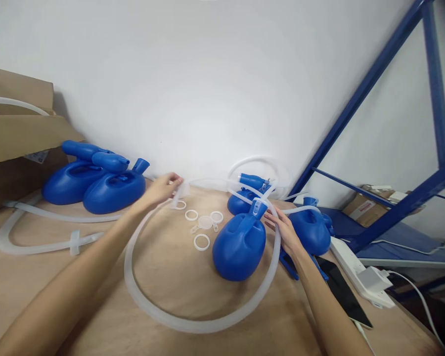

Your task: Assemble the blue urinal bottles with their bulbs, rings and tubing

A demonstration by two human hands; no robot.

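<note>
My left hand [163,188] reaches far across the table, fingers closed on the end of a long translucent white hose [178,321] with a clear cap-like piece at its tip. The hose loops round in front of me and runs up to the neck of a blue plastic container [239,247]. My right hand [284,230] rests with fingers stretched out against that container's right side and the hose beside its neck. Between the hands lie several white rings [201,242] and a clear cap [205,222].
Two blue containers [96,183] lie at the back left beside a cardboard box [18,133] and another hose [33,247]. More blue containers [313,230] sit at the right. A phone [343,291] and a white power strip [363,279] lie near the right edge. A blue metal rack [393,64] stands right.
</note>
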